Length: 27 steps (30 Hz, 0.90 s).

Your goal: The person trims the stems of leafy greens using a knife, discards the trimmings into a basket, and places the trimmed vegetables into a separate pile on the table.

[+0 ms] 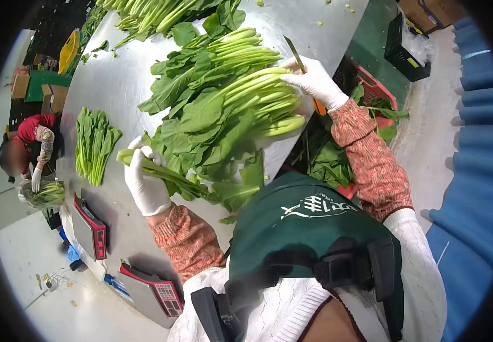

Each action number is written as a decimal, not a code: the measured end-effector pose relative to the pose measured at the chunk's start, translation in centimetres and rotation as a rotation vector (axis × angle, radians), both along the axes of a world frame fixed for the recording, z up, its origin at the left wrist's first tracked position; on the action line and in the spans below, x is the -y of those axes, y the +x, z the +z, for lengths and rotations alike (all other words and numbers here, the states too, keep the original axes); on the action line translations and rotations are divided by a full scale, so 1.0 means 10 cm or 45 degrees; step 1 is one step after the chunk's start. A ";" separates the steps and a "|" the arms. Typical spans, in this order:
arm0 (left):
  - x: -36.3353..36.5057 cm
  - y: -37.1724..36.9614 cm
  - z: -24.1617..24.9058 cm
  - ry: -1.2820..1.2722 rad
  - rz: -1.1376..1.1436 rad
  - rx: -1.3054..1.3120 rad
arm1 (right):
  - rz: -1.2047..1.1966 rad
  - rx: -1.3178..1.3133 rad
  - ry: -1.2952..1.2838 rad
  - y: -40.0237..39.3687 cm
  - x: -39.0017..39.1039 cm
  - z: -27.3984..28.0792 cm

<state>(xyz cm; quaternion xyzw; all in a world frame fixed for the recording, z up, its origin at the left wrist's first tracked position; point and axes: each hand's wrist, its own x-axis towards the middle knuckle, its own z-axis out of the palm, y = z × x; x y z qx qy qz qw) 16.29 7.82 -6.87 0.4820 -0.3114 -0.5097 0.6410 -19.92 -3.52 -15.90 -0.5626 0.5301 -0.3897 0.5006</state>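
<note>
My left hand (145, 185), in a white glove, is closed around a few stalks of leafy greens (156, 169), their pale cut ends pointing left and their leaves trailing right. My right hand (319, 84), also gloved, grips a knife (295, 55) whose blade points up and away; a bit of its orange handle shows below the palm. The right fingertips are right at the stem ends of a large pile of leafy greens (223, 102) on the metal table (124, 74). Leaves of this pile spread toward my left hand.
A separate bunch of greens (95, 145) lies to the left, with more greens (155, 14) at the far end. Two red-framed scales (91, 228) stand at the near left. Under the right edge is a red crate (375, 85) with loose leaves. A co-worker (35, 137) handles bagged greens (47, 195).
</note>
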 end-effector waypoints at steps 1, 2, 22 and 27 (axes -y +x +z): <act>0.01 -0.06 0.02 0.008 0.057 0.040 | -0.014 0.005 -0.028 0.03 -0.02 0.15; 0.01 -0.09 0.02 -0.004 0.079 0.130 | -0.029 0.012 -0.057 0.07 -0.05 0.32; 0.36 -2.05 0.56 -1.095 -0.264 1.959 | -0.317 0.416 -0.196 -0.35 -1.12 1.32; 0.28 -2.40 0.51 -1.064 -0.472 1.855 | -0.473 -0.450 -0.519 -0.55 -1.40 0.94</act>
